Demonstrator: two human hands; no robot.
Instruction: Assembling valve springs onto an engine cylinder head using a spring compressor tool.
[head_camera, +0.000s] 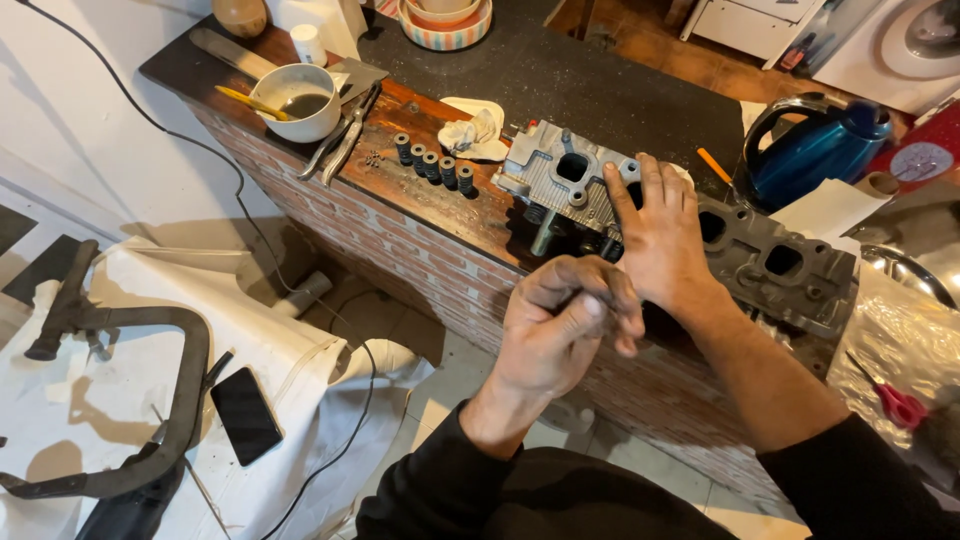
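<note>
The right hand (660, 235) lies flat, fingers spread and gripping nothing, on top of the grey metal engine head (590, 190) that sits on the dark counter (560, 75) over a brick wall (420, 260); the left hand (560, 325) hovers just at seven o'clock from it, fingers curled together with the fingertips pinched as if on something small, though what it pinches cannot be told; at ten o'clock from the engine head stands a row of small black springs (435, 163), and just beyond them a crumpled white rag (475, 133); farther at ten o'clock lie pliers (345, 138) beside a white bowl (297, 102) of dark liquid; at three o'clock from the right hand stands a blue kettle (815, 150); down at eight o'clock a black phone (246, 414) lies on a white sheet (150, 290).
</note>
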